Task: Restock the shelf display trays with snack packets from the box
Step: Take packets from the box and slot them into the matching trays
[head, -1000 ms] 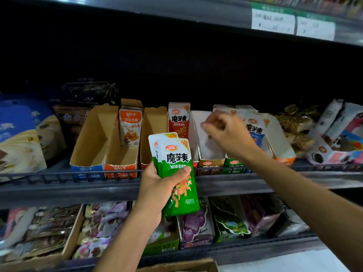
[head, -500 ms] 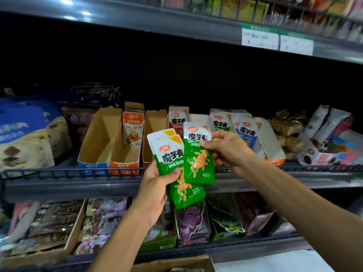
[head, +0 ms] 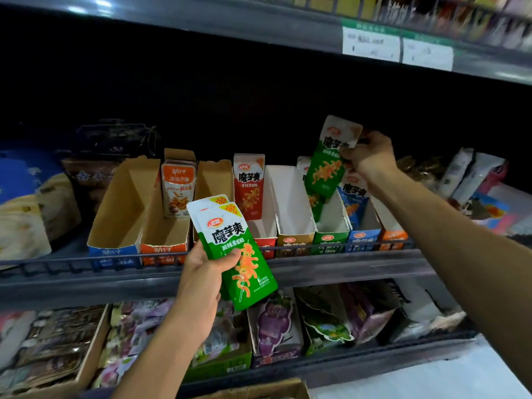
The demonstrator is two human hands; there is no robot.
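Note:
My left hand (head: 201,286) grips a small stack of green snack packets (head: 236,249) in front of the middle shelf rail. My right hand (head: 371,156) holds one green packet (head: 328,165) by its top edge, tilted, above the green-fronted display tray (head: 329,239). Another green packet stands in that tray, partly hidden behind the held one. To its left is a white-walled tray with a yellow front (head: 290,203), holding nothing I can see. A red packet (head: 249,185) stands in the red tray beside it. The cardboard box's rim (head: 259,391) shows at the bottom edge.
Two brown cardboard trays (head: 121,214) stand at the left, one with an orange packet (head: 178,187). Blue and orange trays (head: 362,234) sit right of the green one. Bagged snacks fill both shelf ends and the lower shelf (head: 273,321). Price tags (head: 371,43) hang on the upper shelf.
My right hand took one green packet off the stack in my left hand and carried it up and right, over the green tray. The left hand stayed roughly put.

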